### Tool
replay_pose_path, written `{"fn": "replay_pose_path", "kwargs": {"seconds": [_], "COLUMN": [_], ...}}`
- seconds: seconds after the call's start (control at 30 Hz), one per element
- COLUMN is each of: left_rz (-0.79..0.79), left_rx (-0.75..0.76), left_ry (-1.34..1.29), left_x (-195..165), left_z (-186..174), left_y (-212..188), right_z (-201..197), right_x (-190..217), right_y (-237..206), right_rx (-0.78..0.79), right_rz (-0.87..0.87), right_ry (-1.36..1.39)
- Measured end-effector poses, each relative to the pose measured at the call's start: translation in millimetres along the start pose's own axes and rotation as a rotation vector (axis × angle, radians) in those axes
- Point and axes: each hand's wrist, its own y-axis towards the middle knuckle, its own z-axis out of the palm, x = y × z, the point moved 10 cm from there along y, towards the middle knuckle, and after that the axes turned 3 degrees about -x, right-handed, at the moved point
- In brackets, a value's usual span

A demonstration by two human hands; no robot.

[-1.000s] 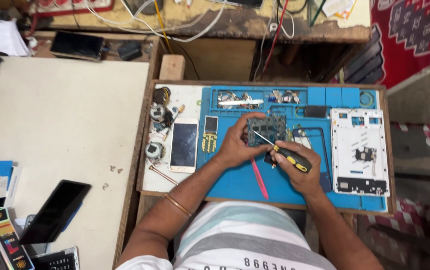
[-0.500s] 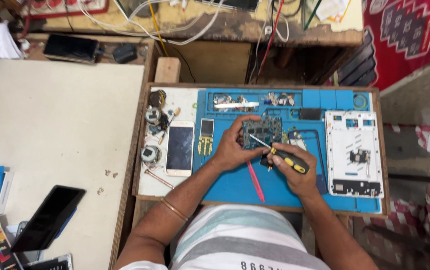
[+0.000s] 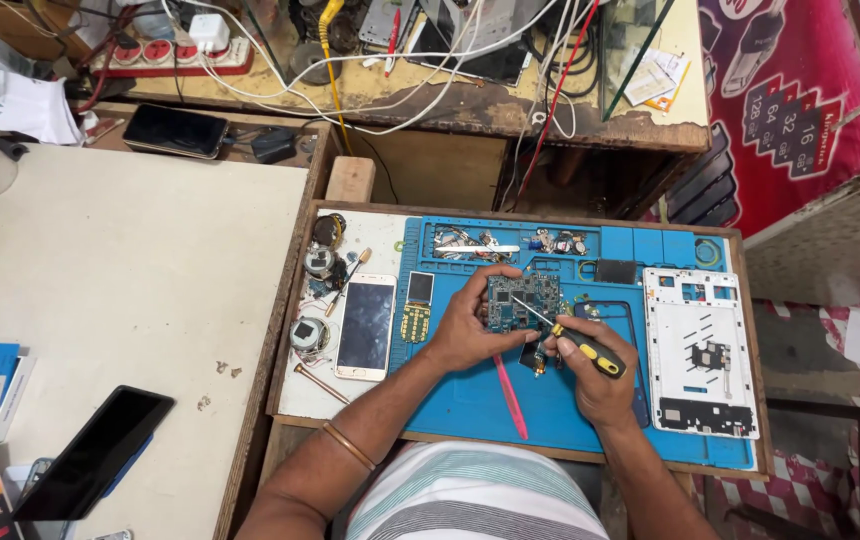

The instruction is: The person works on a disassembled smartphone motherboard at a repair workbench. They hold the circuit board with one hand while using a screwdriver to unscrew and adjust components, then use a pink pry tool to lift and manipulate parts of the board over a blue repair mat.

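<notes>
A thin copper-coloured bangle (image 3: pixel 348 446) circles the left forearm, above a grey-and-white striped shirt (image 3: pixel 475 495); both forearms bare.

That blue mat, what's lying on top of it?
On the blue mat lie a pink stick, a white phone frame and small parts along its top. The left hand holds a circuit board there; whatever lies under the hands is hidden.
</notes>
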Motion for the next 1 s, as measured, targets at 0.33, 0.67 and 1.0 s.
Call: {"fn": "replay_pose_path", "kwargs": {"seconds": [0.33, 0.67, 1.0], "left_rz": [0.063, 0.064, 0.059], "left_rx": [0.044, 0.009, -0.121], "left_ry": [-0.078, -0.062, -0.135], "left_x": [-14, -18, -6], "left_z": [6, -5, -29], "left_y": [13, 19, 26], "right_z": [1, 10, 7], "right_x": [7, 9, 11], "right_y": [6, 12, 15], "right_rx": [0.025, 0.063, -0.006], "right_rz": [-0.092, -0.101, -0.163], "right_ry": [-0.062, -0.079, -0.082]}}
